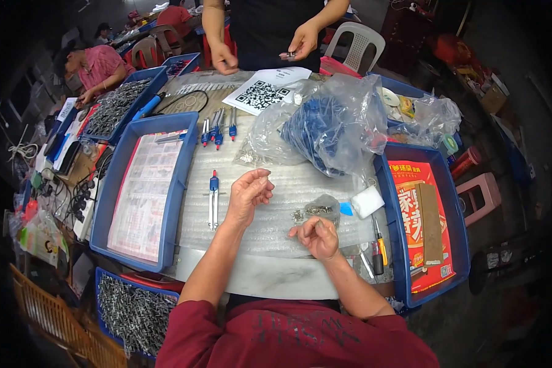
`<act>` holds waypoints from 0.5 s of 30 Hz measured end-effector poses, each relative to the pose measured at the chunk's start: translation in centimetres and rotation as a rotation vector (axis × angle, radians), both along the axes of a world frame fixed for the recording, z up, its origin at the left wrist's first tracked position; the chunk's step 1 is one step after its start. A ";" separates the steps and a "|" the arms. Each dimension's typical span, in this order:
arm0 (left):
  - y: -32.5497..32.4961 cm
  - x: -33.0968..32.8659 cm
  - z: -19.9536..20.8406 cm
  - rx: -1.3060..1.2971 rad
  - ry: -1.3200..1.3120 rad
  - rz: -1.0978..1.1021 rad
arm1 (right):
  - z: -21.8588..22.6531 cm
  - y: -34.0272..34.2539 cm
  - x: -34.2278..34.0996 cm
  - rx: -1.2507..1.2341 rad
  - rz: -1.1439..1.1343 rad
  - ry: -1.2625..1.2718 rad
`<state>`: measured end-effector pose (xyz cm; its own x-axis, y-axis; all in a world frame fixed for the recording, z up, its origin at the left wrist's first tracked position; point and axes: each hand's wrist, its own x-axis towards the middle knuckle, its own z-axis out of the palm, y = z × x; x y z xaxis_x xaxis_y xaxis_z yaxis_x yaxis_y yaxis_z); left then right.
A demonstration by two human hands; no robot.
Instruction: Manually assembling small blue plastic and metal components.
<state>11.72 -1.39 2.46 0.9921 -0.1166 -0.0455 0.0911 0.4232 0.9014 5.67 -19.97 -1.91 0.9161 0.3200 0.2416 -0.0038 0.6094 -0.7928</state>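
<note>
My left hand (251, 193) is raised over the middle of the table, its fingers curled in; anything inside them is too small to make out. Beside it on the left lies a drawing compass (213, 199) with a blue head and two metal legs. My right hand (318, 238) has its fingers bent together, and I cannot see what they hold, if anything. Just beyond that hand are small metal parts (298, 216) and a clear plastic bag (326, 206) with more of them. Farther off, several blue-headed compasses (219, 126) lie in a group.
Blue trays flank the work area, one lined with printed paper (142, 190), one with red packaging (420, 214). A large plastic bag of blue parts (322, 129) lies beyond my hands. Screwdrivers (380, 242) rest at right. Across the table stands another person, holding a small item (287, 56).
</note>
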 end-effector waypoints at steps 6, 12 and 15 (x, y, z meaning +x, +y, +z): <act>0.0 -0.1 -0.1 -0.006 0.004 0.001 | 0.0 0.0 0.0 0.035 0.021 -0.010; 0.0 -0.1 -0.6 -0.015 0.008 0.009 | -0.2 0.0 0.1 0.038 0.027 -0.003; 0.0 -0.1 -0.6 0.022 0.006 0.020 | -0.2 0.0 0.1 0.038 0.022 -0.011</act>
